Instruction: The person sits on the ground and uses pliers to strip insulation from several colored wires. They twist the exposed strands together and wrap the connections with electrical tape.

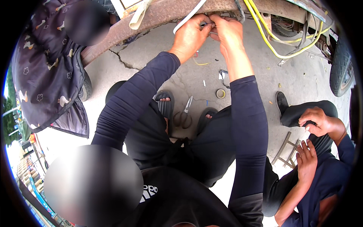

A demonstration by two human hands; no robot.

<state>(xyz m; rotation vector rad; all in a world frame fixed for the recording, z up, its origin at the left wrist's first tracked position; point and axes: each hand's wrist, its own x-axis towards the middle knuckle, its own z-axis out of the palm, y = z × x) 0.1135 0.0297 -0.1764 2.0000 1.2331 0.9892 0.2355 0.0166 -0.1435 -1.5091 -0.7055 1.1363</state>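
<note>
At the top, both hands work close together just under a rusty metal rail [99, 42]. My left hand [191, 34] is closed, its thumb and fingertips pinching something small and dark that looks like a thin wire [204, 24]. My right hand [228, 34] is also closed, its fingertips meeting the left ones around the same small piece, which is mostly hidden. A white cable [188, 14] passes over my left hand. Yellow cables [272, 48] loop down to the right of my right hand, beside a dark hanging cable or strap.
Scissors [186, 112] and a tape roll [221, 93] lie on cracked concrete [204, 77] between my sandaled feet. A padded patterned cover [45, 79] hangs left. A wheel [340, 73] stands right. Another person's hands [315, 120] and legs are at right, near a small metal stool [283, 149].
</note>
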